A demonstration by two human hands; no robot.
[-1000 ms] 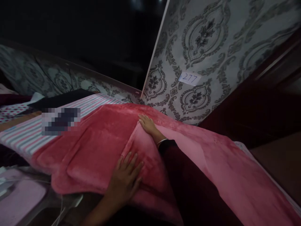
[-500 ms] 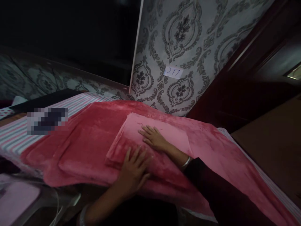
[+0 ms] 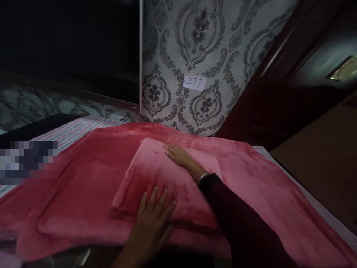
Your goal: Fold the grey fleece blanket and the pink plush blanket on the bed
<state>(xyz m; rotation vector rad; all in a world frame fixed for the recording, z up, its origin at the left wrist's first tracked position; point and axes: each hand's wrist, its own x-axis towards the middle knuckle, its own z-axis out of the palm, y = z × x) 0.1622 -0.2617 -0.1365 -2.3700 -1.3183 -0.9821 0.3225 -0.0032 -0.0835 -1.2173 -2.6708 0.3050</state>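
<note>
A pink and red plush blanket (image 3: 92, 178) covers most of the surface in front of me, with a smaller folded section (image 3: 142, 167) lying on top of it. My left hand (image 3: 154, 212) rests on the near part of that folded section, its fingers spread. Farther back, my right hand (image 3: 180, 156) lies flat on the lighter pink upper part, fingers stretched out. Neither hand grips the cloth. Beneath the blanket, a striped cloth (image 3: 80, 128) shows along the back left and right edges.
A large dark screen (image 3: 69, 48) hangs at the back left. A paper label (image 3: 194, 82) marked 277 is on the patterned wall (image 3: 199, 41). A dark red door (image 3: 262, 108) with a brass-coloured plate and a brown panel (image 3: 320, 160) stand at the right. A blurred-out patch covers something at left.
The view has shifted, so the screen and label sit farther left. My left hand is lower in the picture on the folded section; my right hand stays flat near its back edge.
</note>
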